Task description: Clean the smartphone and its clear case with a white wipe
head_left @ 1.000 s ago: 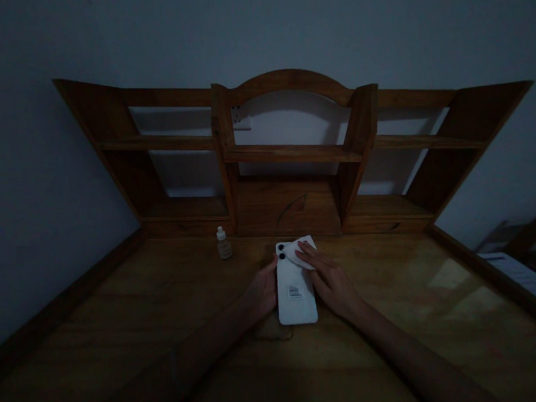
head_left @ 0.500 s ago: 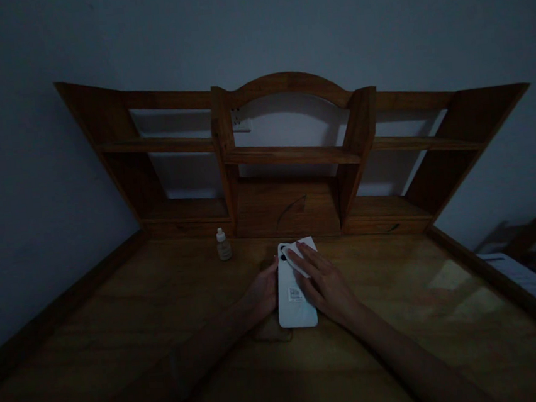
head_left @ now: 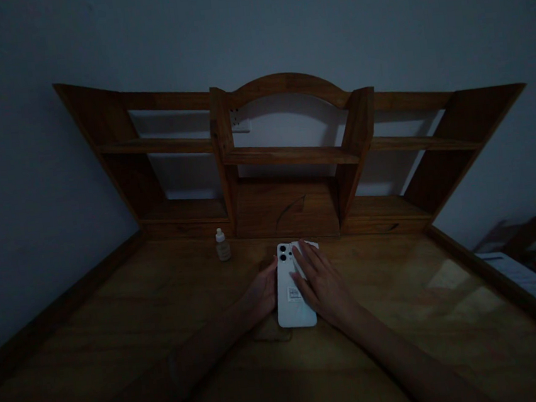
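A white phone (head_left: 288,309) is back side up, with its camera lenses at the top left and a small label lower down. My left hand (head_left: 263,293) grips its left edge. Over the upper right of the phone lies my right hand (head_left: 322,281), pressing a white cloth or tissue (head_left: 313,245) against it. Most of that white piece is hidden under the fingers. Beneath the phone's lower left, a clear flat object with a dark rim (head_left: 272,336) rests on the desk; it is too dim to make out well.
A small bottle with a white cap (head_left: 223,249) stands on the wooden desk (head_left: 164,299), left of the phone. Behind is a wooden shelf unit (head_left: 292,154) against the wall. Papers (head_left: 526,280) lie beyond the desk's right edge.
My right hand has shifted slightly right with the white piece, uncovering the camera lenses. My left hand stays at the phone's edge.
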